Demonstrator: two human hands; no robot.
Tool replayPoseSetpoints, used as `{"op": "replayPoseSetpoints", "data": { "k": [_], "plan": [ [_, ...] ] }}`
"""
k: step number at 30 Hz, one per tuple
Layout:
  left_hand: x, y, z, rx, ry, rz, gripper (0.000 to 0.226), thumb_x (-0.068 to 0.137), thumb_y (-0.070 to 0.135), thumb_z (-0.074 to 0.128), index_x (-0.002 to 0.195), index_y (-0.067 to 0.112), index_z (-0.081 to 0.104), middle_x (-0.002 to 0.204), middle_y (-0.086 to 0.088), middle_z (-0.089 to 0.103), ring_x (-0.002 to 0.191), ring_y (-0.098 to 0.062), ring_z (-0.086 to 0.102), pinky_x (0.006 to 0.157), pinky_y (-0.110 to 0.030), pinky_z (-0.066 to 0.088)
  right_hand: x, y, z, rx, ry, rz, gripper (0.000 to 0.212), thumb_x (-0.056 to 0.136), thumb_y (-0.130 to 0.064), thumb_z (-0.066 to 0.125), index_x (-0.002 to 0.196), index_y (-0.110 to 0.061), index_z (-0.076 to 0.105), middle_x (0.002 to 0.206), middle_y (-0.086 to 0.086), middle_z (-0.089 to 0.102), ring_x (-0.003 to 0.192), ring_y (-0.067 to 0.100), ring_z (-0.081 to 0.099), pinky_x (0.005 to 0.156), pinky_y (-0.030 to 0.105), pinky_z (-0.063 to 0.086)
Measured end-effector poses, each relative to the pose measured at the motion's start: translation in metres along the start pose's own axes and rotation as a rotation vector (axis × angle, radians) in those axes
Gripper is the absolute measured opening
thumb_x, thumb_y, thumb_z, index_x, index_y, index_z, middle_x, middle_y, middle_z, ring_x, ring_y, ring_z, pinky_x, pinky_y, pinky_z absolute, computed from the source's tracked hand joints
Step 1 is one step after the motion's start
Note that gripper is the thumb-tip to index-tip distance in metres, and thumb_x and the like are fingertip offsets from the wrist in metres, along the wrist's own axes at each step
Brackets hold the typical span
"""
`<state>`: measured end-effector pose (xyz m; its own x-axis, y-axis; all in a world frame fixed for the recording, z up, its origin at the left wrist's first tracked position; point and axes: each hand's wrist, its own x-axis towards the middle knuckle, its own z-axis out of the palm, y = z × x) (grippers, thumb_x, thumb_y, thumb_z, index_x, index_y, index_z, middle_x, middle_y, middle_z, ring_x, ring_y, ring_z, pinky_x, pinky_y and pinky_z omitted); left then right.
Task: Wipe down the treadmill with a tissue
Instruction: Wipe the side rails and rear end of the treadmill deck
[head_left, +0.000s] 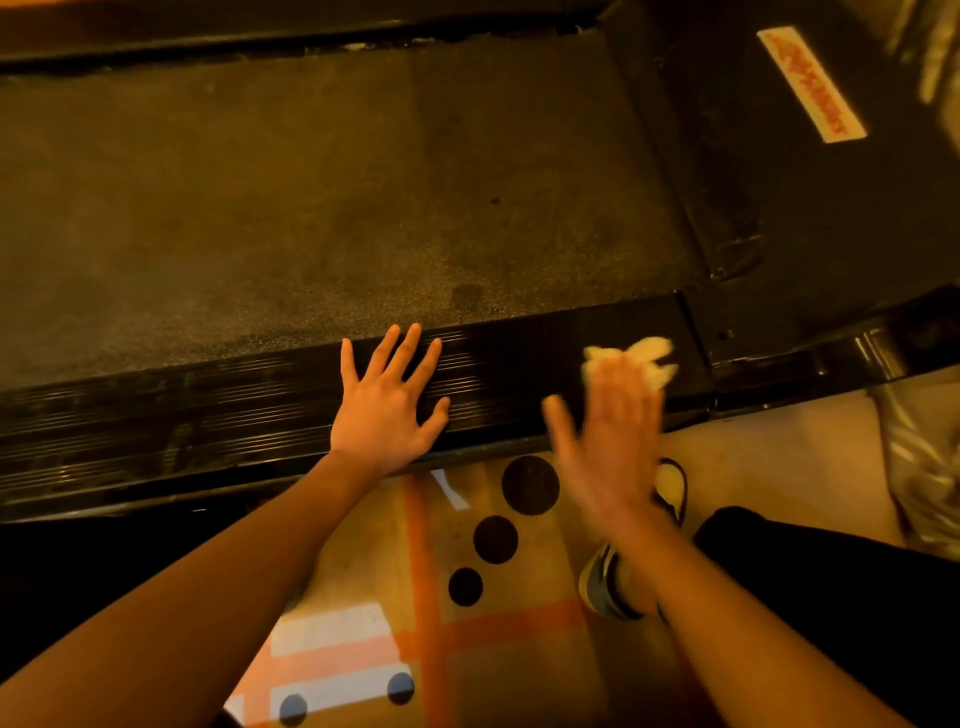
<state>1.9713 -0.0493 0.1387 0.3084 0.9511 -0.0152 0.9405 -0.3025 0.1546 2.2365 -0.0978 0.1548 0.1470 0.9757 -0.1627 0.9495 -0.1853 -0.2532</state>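
Two of your forearms reach forward over a tan floor mat (509, 654) patterned with orange stripes and dark circles. A grey-and-white shoe (608, 582) stands on it beneath your right wrist. Just past the mat, your left hand (387, 402) rests palm-down on the ribbed black side rail (208, 410) of the treadmill, its fingers straight and spread. Beside it, your right hand (610, 436) is blurred. Its fingers look stretched out and close together, thumb apart, pressing a crumpled white tissue (649, 356) against the same rail near its right end, and the tissue sticks out past the fingertips. Beyond the rail lies the dusty dark running belt (311, 208). At far right, the black motor cover (831, 208) carries a white label with red lettering (810, 85).
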Motion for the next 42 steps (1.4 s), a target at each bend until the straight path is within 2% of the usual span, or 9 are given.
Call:
{"op": "replayPoseSetpoints", "data": {
  "k": [3,6,10,14,17,20,27,34,42],
  "plan": [
    [0.001,0.000,-0.001,0.005,-0.004,-0.007,0.074,0.100,0.064,0.025,0.163,0.026,0.028,0.171,-0.007,0.020,0.159,-0.029,0.011,0.123,-0.069,-0.001,-0.039,-0.046,0.028,-0.009,-0.045,-0.275,0.094,0.096,-0.079,0.000,0.166,-0.017,0.010,0.174,0.004,-0.001,0.160,0.021,-0.012,0.130,0.049,0.001],
    [0.000,0.000,0.000,-0.008,0.003,-0.006,0.074,0.099,0.064,0.027,0.163,0.025,0.028,0.171,-0.008,0.021,0.159,-0.029,0.011,0.122,-0.070,-0.001,-0.034,-0.010,0.030,-0.118,-0.050,-0.404,0.088,0.099,-0.076,0.004,0.167,-0.020,0.004,0.174,0.002,-0.008,0.160,0.019,-0.013,0.129,0.053,0.005],
    [0.000,0.001,0.000,-0.011,0.012,0.000,0.074,0.100,0.063,0.028,0.163,0.025,0.030,0.171,-0.008,0.022,0.159,-0.030,0.012,0.122,-0.070,0.000,-0.011,0.069,0.015,-0.110,0.062,-0.188,0.086,0.103,-0.070,0.010,0.166,-0.012,0.003,0.174,0.010,-0.004,0.161,0.027,-0.006,0.126,0.061,0.015],
    [0.001,0.001,0.000,-0.006,-0.005,-0.008,0.074,0.100,0.063,0.027,0.163,0.026,0.027,0.171,-0.007,0.020,0.160,-0.029,0.010,0.122,-0.069,-0.003,-0.017,0.028,0.036,0.039,0.189,0.003,0.091,0.103,-0.068,0.014,0.164,-0.001,0.003,0.172,0.019,-0.005,0.160,0.036,-0.007,0.128,0.059,0.010],
    [0.001,0.001,0.000,-0.010,-0.008,-0.015,0.074,0.099,0.063,0.028,0.163,0.026,0.028,0.172,-0.007,0.019,0.159,-0.029,0.010,0.122,-0.069,-0.003,-0.041,-0.026,0.071,0.034,0.170,-0.272,0.087,0.104,-0.067,0.021,0.164,-0.004,0.010,0.173,0.018,0.003,0.160,0.035,0.000,0.129,0.053,0.008],
    [0.001,0.001,0.000,-0.010,0.004,-0.017,0.074,0.099,0.062,0.030,0.163,0.024,0.031,0.171,-0.008,0.022,0.159,-0.031,0.013,0.122,-0.070,-0.001,-0.037,0.000,0.078,-0.034,0.158,-0.412,0.081,0.106,-0.063,0.022,0.165,-0.009,0.012,0.173,0.013,0.006,0.161,0.030,0.003,0.128,0.055,0.015],
    [0.001,0.001,0.000,-0.007,0.006,-0.011,0.074,0.100,0.062,0.030,0.163,0.024,0.031,0.171,-0.008,0.022,0.159,-0.031,0.013,0.122,-0.070,0.000,-0.002,0.079,0.033,0.132,0.248,0.055,0.086,0.105,-0.062,0.016,0.164,-0.001,0.005,0.173,0.018,-0.001,0.160,0.034,-0.005,0.127,0.060,0.010],
    [0.001,0.001,-0.001,-0.002,0.002,-0.005,0.073,0.100,0.062,0.030,0.163,0.024,0.030,0.171,-0.008,0.023,0.159,-0.031,0.014,0.122,-0.070,0.000,-0.033,0.006,0.049,-0.004,0.139,-0.218,0.085,0.104,-0.066,0.013,0.165,-0.008,0.015,0.173,0.011,0.007,0.161,0.028,-0.001,0.129,0.053,0.007],
    [0.001,-0.001,0.000,-0.004,-0.002,0.002,0.073,0.100,0.062,0.029,0.163,0.025,0.028,0.171,-0.008,0.021,0.159,-0.030,0.011,0.122,-0.071,-0.001,0.032,0.066,-0.009,-0.040,0.033,0.132,0.104,0.089,-0.079,-0.015,0.165,-0.010,0.000,0.174,0.011,-0.004,0.160,0.023,-0.011,0.129,0.050,-0.004]
  ]
}}
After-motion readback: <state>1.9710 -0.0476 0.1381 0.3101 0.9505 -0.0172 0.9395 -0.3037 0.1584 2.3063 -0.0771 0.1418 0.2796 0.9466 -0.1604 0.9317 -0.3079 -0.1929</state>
